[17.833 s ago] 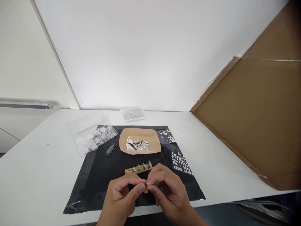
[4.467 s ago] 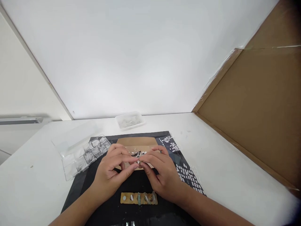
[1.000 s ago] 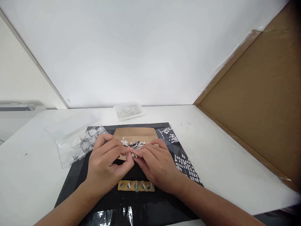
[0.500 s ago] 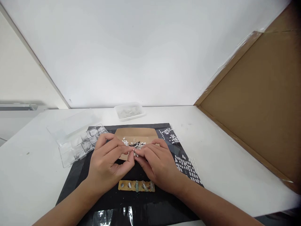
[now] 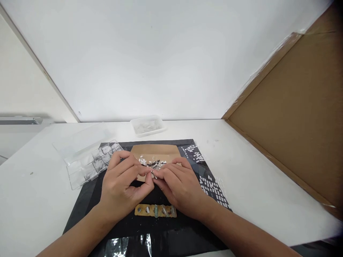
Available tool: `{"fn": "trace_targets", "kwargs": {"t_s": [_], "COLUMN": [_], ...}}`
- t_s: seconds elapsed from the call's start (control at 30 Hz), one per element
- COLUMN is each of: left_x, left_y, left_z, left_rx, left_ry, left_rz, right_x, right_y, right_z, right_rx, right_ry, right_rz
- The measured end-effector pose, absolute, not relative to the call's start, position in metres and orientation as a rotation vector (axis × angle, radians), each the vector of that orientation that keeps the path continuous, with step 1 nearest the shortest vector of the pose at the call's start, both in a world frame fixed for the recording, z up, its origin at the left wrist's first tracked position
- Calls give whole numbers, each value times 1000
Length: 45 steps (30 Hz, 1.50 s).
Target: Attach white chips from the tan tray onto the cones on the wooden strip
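Note:
My left hand (image 5: 125, 180) and my right hand (image 5: 179, 187) meet fingertip to fingertip over the black mat. Both are closed in a pinch on one tiny dark-and-white piece (image 5: 153, 175), too small to name, whose ends are covered by my fingers. Just behind the fingertips, a brown cardboard tray (image 5: 155, 149) holds loose white bits (image 5: 143, 161) and dark, thin scraps (image 5: 154, 164). Nearer to me lies a yellowish strip (image 5: 143, 210) with several round spots, some with pale or greenish pieces across them.
A clear compartment box (image 5: 92, 167) with white contents stands open at left. At the back is a translucent tub (image 5: 148, 125) of pale pieces. Rows of small white labels (image 5: 213, 189) stick along the right of the black mat (image 5: 150, 228). A cardboard panel (image 5: 292, 117) stands at right.
Both hands keep almost the same place and grip. The tiny piece between the fingertips looks slightly turned; the view has shifted a little.

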State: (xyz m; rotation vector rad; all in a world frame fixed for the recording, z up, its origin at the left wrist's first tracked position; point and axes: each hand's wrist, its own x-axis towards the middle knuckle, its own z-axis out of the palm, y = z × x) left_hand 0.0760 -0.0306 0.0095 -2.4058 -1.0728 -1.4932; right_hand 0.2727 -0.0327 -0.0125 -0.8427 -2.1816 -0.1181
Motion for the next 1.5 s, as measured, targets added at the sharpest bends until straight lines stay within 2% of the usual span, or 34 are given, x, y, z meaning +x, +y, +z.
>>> {"fn": "trace_targets", "kwargs": {"t_s": [0.77, 1.5], "left_x": [76, 72], "left_y": [-29, -31], "left_z": [7, 2], "left_rx": [-2397, -2693], "left_ry": [-992, -1720], "left_rz": [-1475, -1887], "right_x": [274, 281], "right_y": [-30, -27], "right_z": [-15, -12], "right_rx": [-827, -836], "right_ry": [-2208, -2147], "right_rz": [-121, 290]}}
